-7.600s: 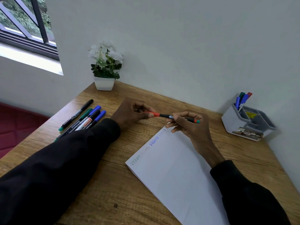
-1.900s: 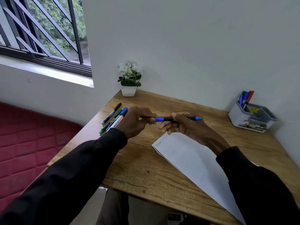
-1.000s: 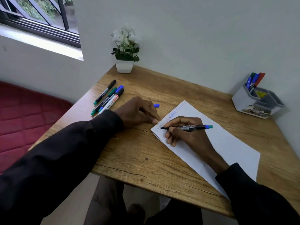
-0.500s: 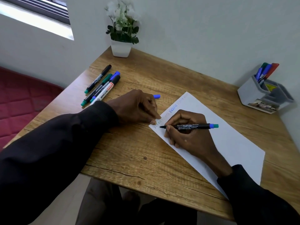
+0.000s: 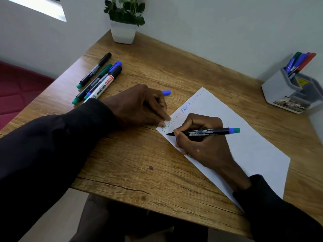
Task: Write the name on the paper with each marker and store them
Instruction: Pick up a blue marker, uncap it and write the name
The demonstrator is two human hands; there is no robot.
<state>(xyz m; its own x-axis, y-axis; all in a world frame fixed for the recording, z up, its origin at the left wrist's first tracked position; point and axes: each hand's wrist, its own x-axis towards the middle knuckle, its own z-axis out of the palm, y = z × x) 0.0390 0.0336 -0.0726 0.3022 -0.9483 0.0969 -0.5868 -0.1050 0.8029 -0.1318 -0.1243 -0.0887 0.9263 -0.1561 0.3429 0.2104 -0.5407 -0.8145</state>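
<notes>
Partly hidden — a blue cap (image 5: 166,92) showed just beyond the left hand (image 5: 139,105), left of the paper (image 5: 253,145); whether that hand gripped it could not be told. Its curled fingertips pressed the paper's left corner. The right hand (image 5: 204,147) pinched the marker (image 5: 208,132), tip at the paper's edge by that corner — the paper's right half lay bare.

The paper (image 5: 253,151) is white, the marker (image 5: 208,132) black with blue-and-teal end, the cap (image 5: 166,92) blue, the table (image 5: 139,172) wood-grained.
</notes>
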